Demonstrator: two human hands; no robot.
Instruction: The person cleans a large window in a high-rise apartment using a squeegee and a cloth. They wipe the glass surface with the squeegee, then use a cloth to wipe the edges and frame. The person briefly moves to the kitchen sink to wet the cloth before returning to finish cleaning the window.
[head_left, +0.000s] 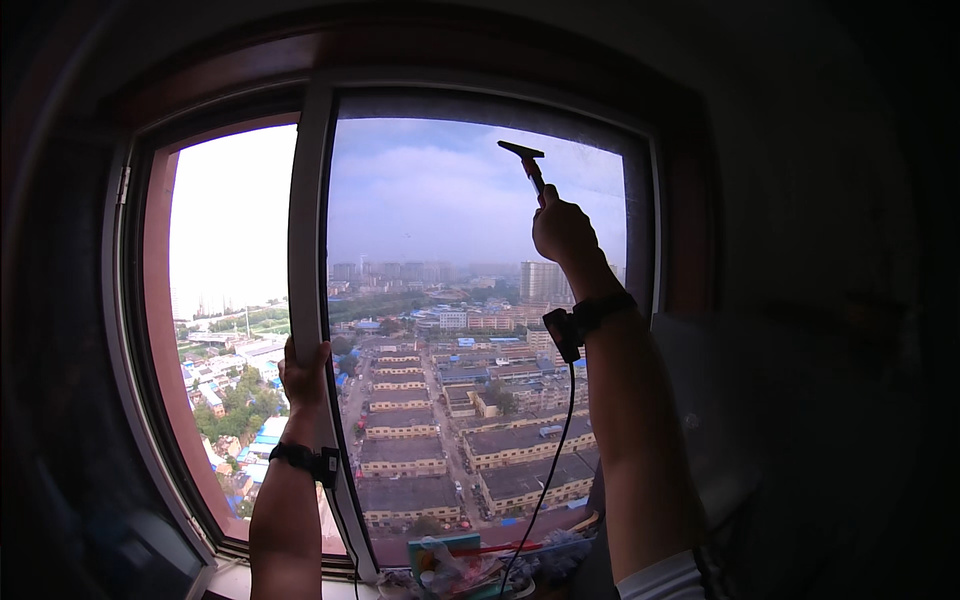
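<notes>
My right hand (564, 225) is raised and closed around the handle of a window squeegee (520, 149). The squeegee's dark head is at the upper part of the fixed window pane (435, 202); whether its blade touches the glass I cannot tell. Lower and to the left, my left hand (306, 371) grips the upright window mullion (309, 225), its thumb on the pane side and its fingers on the side of the open casement. A dark strap with a small box is on each wrist, and a cable (555, 457) hangs from the right one.
An open casement opening (232, 247) lies left of the mullion, its hinged sash (97, 465) swung inward. On the sill below the pane are a clear plastic bag (465, 566), a red-handled item (495, 549) and other clutter. City buildings spread far below outside.
</notes>
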